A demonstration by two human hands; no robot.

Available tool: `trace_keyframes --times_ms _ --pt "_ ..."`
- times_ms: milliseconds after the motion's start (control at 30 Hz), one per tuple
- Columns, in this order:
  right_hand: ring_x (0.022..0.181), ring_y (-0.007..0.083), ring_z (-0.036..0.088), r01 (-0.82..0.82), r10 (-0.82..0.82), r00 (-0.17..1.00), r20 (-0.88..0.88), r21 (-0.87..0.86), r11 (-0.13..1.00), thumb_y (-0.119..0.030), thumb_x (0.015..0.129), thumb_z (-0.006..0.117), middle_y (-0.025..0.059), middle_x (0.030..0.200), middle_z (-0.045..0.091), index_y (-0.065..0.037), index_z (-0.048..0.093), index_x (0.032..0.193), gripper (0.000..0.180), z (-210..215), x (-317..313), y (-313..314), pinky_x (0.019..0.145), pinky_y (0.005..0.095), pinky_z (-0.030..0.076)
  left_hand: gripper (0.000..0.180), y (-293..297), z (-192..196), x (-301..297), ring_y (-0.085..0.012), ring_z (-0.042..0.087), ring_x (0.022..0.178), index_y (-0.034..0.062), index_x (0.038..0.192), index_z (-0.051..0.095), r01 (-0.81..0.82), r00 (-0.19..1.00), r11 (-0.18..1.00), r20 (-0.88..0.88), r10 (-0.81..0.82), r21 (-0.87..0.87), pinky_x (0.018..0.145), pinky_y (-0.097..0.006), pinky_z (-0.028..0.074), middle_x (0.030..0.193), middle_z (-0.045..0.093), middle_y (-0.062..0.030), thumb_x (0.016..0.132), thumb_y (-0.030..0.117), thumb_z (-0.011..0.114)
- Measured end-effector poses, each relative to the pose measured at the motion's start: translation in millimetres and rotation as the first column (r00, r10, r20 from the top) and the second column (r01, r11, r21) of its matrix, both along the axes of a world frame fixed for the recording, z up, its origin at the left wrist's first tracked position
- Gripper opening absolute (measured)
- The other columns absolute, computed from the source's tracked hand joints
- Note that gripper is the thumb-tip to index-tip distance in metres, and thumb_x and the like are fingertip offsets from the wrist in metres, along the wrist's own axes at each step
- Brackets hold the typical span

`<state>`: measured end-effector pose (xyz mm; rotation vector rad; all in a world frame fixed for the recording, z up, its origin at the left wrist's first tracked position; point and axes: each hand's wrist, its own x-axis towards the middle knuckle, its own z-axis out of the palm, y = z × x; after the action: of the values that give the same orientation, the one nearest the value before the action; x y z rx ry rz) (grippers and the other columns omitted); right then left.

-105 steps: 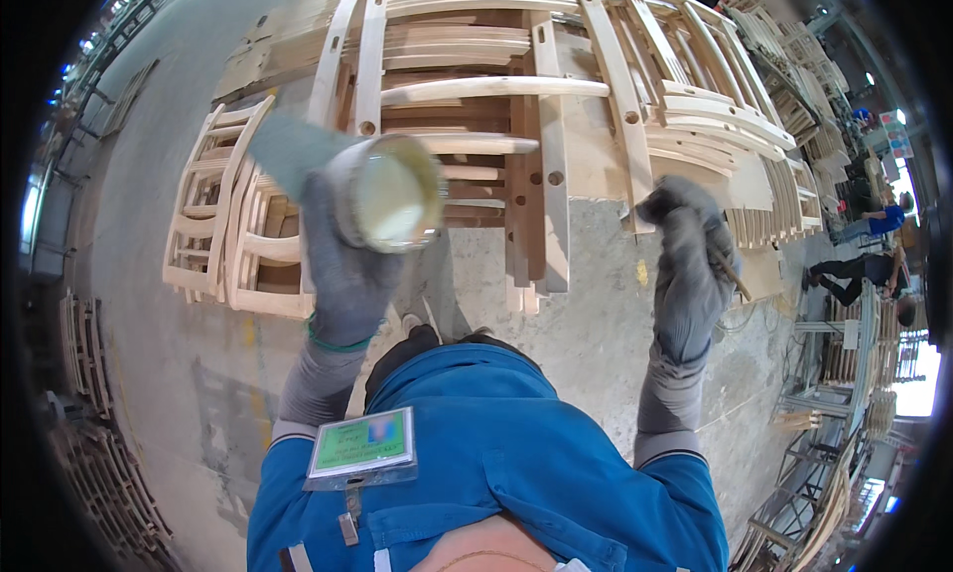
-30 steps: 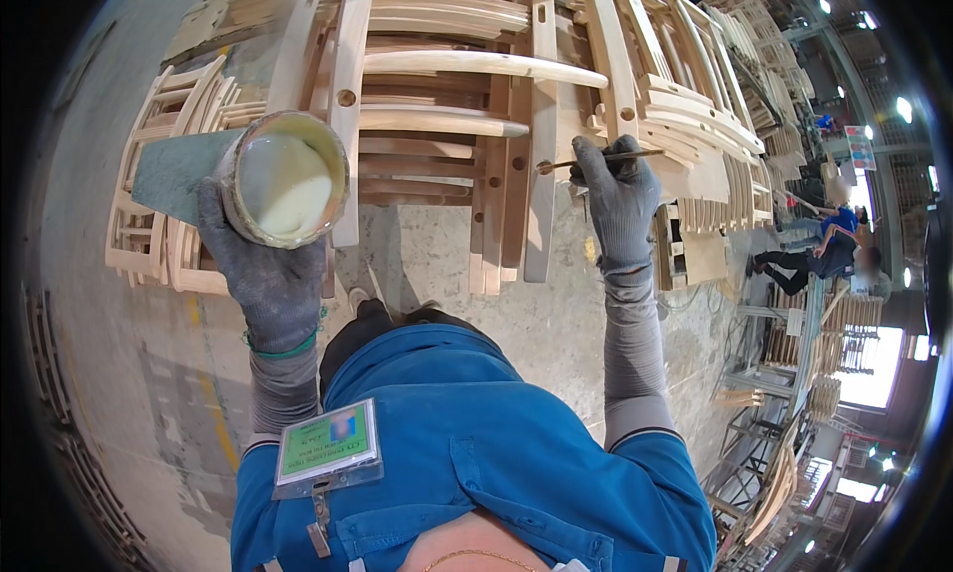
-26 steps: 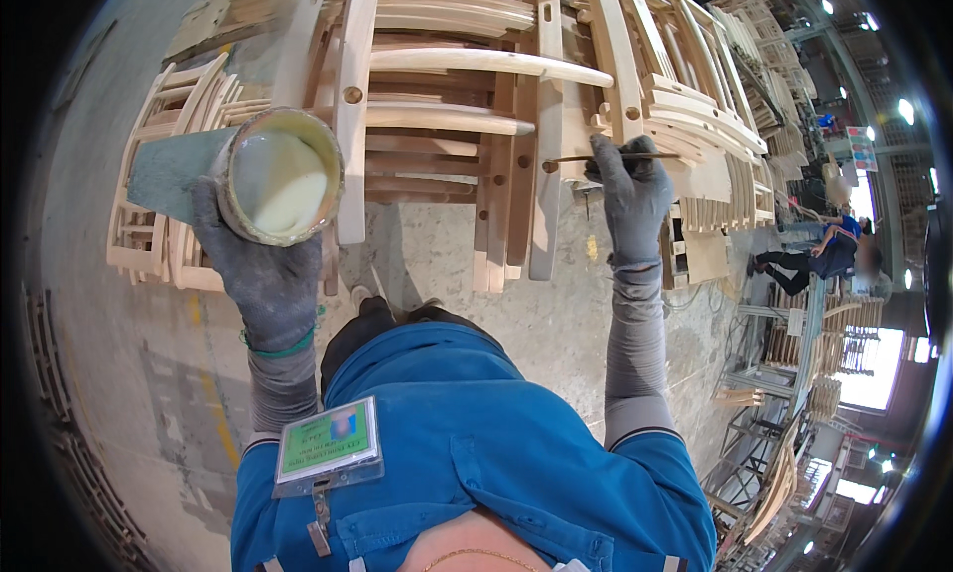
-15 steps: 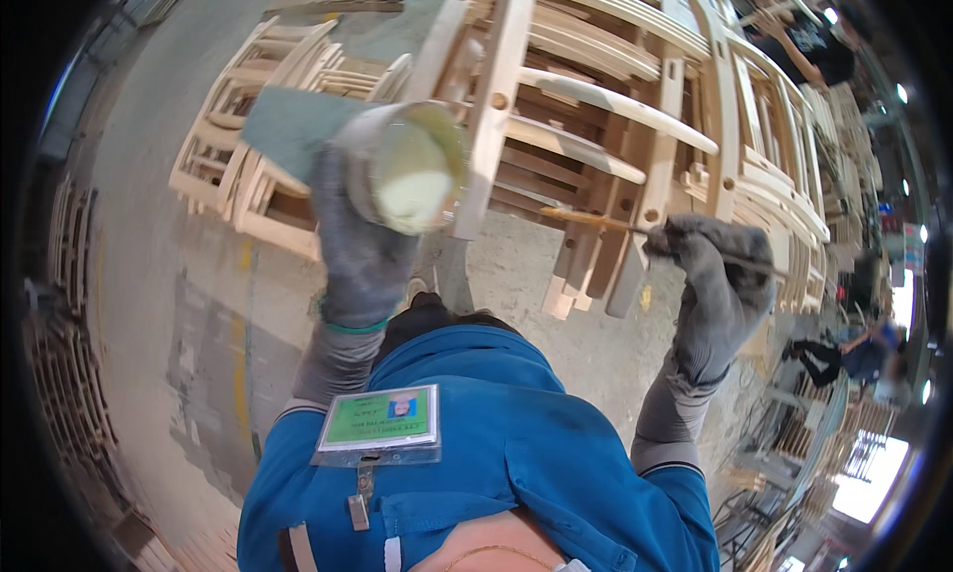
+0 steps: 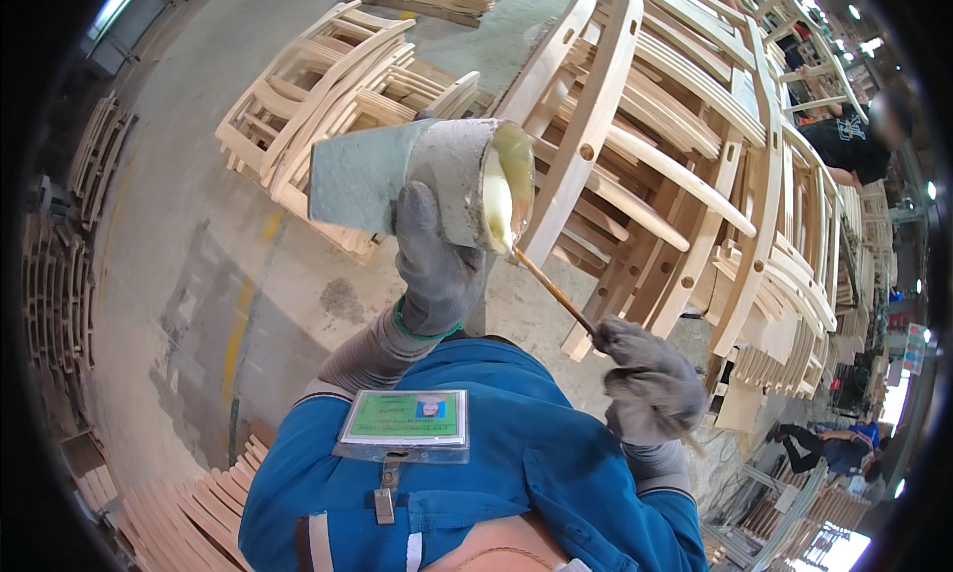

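Holds cup (image 5: 452, 160) in curled left hand (image 5: 437, 269), thin stick (image 5: 558, 298) in closed right hand (image 5: 650, 383), seemingly mid-dip at cup's rim, with overall progress unclear.

I see the smeared whitish cup (image 5: 447, 180) tipped sideways, cream liquid (image 5: 496, 203) inside its lip; the thin brown stick (image 5: 556, 293) slants, tip at the cup's lip.

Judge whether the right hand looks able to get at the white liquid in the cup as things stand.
Probably yes: the left hand holds the cup tilted, mouth toward the right hand, whose stick reaches its edge by the white liquid; nothing seems to block the way.
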<state>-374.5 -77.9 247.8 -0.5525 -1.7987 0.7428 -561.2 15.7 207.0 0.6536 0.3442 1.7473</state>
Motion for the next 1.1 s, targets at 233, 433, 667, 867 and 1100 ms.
trace_keyframes --times_ms 233,433,667,867,1100 --pt "0.095 0.0385 0.062 0.022 -0.116 0.887 -0.447 -0.208 0.978 -0.002 0.08 0.067 0.029 0.101 0.06 0.001 0.053 0.1 0.025 -17 -16 25 0.077 0.0476 0.055 0.057 3 -1 -12 -0.0227 0.053 0.113 0.0069 0.133 0.032 0.324 0.881 0.946 0.366 -0.301 -0.001 0.092 -0.036 0.05 0.122 0.049 -0.0126 0.091 0.042 0.048" --pt "0.085 0.032 0.065 0.121 -0.215 0.904 -0.37 -0.261 0.958 -0.001 0.082 0.063 0.0245 0.089 0.064 0.0 0.057 0.098 0.018 -2 -23 52 0.07 0.0412 0.057 0.065 8 -33 -29 -0.0234 0.044 0.12 0.0025 0.137 0.021 -0.044 0.985 0.99 -0.172 0.021 -0.132 0.095 -0.037 0.048 0.131 0.039 -0.0124 0.089 0.032 0.054" --pt "0.069 0.0146 0.064 0.403 -0.271 0.877 0.398 -0.3 0.865 -0.016 0.08 0.066 0.0085 0.078 0.067 -0.002 0.065 0.087 0.015 6 -22 176 0.062 0.028 0.049 0.084 9 -60 -76 -0.0248 0.036 0.126 0.0023 0.141 0.011 -0.416 0.623 0.892 -0.66 0.421 0.177 0.103 -0.035 0.038 0.137 0.028 -0.0139 0.076 -0.001 0.065" --pt "0.067 0.0213 0.063 0.37 -0.073 0.76 0.646 -0.337 0.866 -0.024 0.082 0.064 0.0106 0.074 0.065 -0.003 0.064 0.09 0.022 -5 -55 214 0.063 0.0309 0.049 0.09 3 -77 -111 -0.0264 0.036 0.126 -0.0034 0.139 0.009 -0.555 0.438 0.816 -0.777 0.452 0.161 0.105 -0.036 0.033 0.136 0.031 -0.0168 0.073 -0.001 0.069" --pt "0.067 0.0272 0.063 0.215 -0.015 0.685 0.728 -0.183 0.959 -0.023 0.085 0.06 0.0104 0.07 0.063 -0.006 0.064 0.09 0.019 -19 -70 220 0.06 0.0363 0.049 0.088 7 -79 -119 -0.0265 0.037 0.124 -0.0048 0.137 0.012 -0.596 0.667 0.803 -0.557 0.495 0.001 0.104 -0.036 0.035 0.134 0.033 -0.0176 0.072 -0.001 0.071"
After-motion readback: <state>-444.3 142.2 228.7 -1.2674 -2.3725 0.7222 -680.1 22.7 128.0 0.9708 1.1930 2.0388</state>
